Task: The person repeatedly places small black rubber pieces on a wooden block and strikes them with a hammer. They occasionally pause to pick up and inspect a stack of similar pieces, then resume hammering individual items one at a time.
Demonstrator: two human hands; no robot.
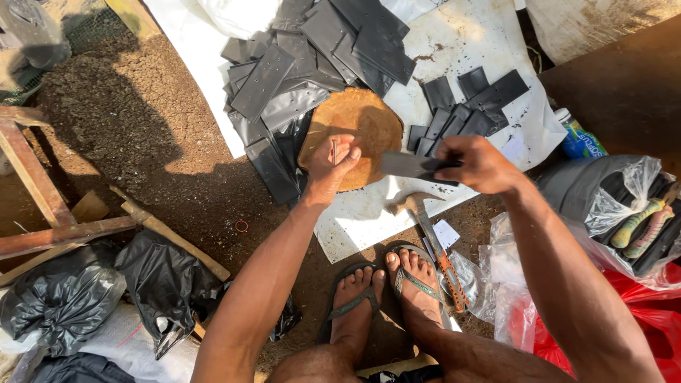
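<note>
While the left hand [333, 164] pinches a thin nail-like punch [333, 150] upright on the round wood block [358, 131], the right hand [477, 164] grips a small black bag [411, 164] by one end, held flat in the air just right of the block. Both hands closed on their things; neither is free.

Bag is off the ground, between block and hammer [429, 234]. Hammer lies on the white sheet [369, 220], head near the block's lower edge, handle running back beside the right foot [415, 280].

Risks, as judged:
- Punch held by fingertips only. If it tips, the point may skid off the block onto the sheet or toward the fingers.
- No hand free for the hammer. Right must drop or pass the bag first; a rushed swap could let the bag slide off into the soil.
- Bare toes in sandals sit close to the hammer handle; a fumbled pick-up could land on them.
- Big bag pile [298, 85] overlaps the block's upper left edge; loose bags could slip under the punch and get holed by mistake.
- Smaller stack [461, 106] lies right of the block, clear of it.
- Hard sun and arm shadow across the block make the punch tip hard to see.
</note>
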